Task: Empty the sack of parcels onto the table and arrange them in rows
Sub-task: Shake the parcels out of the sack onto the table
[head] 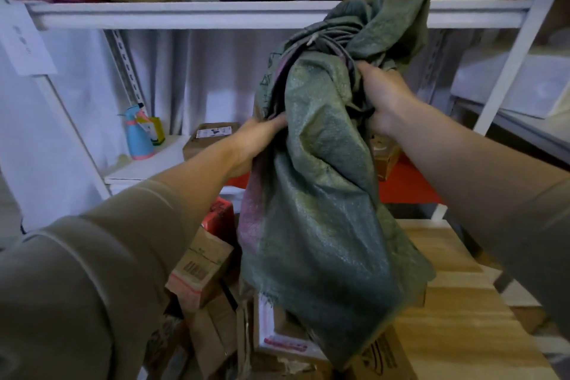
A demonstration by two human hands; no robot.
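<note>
Sleeves, beige-grey, fill the lower corners; both forearms reach forward to the sack [320, 194]. Left hand [256, 139]: fingers curled into the sack's left edge, pinching a fold of the cloth. Right hand [382, 99]: fingers closed round the bunched neck of the sack, fingertips hidden in the folds.

Sack: dull green woven material, a faded pink stripe down the edge nearest the left fingers, dark printed marks above those fingers, not legible. It is held up in the air, crumpled and limp; gathered cloth rises above the right fingers, and the frayed open end hangs well below both hands.

Parcels [203, 274]: brown cardboard boxes and mailers heaped under the sack's open end, on the wooden surface [462, 318] below the left fingers. One box carries a barcode label and red-edged tape; a white label with a red strip shows beneath the hem. Text unreadable.

Beyond the fingers: white metal shelf [185, 14] holding cartons. Left of the left fingers, a blue and pink spray bottle [138, 136] stands upright on a lower shelf.
</note>
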